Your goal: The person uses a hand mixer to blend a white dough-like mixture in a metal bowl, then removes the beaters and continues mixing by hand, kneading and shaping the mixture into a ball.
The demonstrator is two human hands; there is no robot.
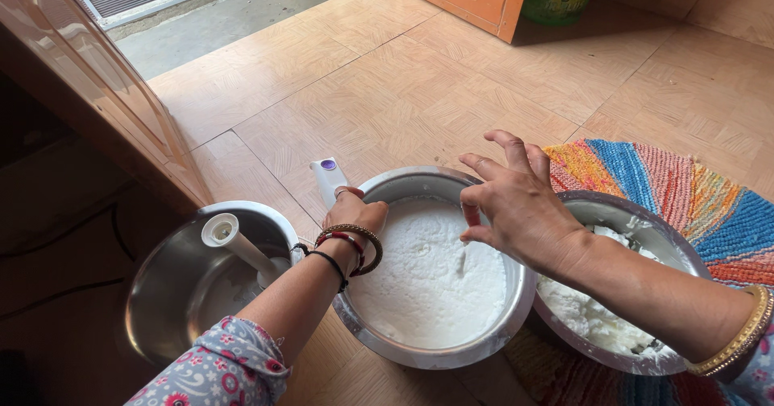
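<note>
Skimming white curd from middle steel bowl.
Left hand gripping rim, right hand loose, fingertips dipping; side bowl partly filled, most remaining.

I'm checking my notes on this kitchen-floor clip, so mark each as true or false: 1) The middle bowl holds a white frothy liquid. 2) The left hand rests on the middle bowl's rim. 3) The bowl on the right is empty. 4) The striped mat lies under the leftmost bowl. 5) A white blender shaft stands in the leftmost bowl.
1) True: the middle bowl is full of white froth.
2) True: the left hand grips its rim.
3) False: the right bowl holds white clumps.
4) False: the striped mat lies under the right bowl; the leftmost bowl sits on bare floor.
5) True: the blender shaft leans inside it.
</note>
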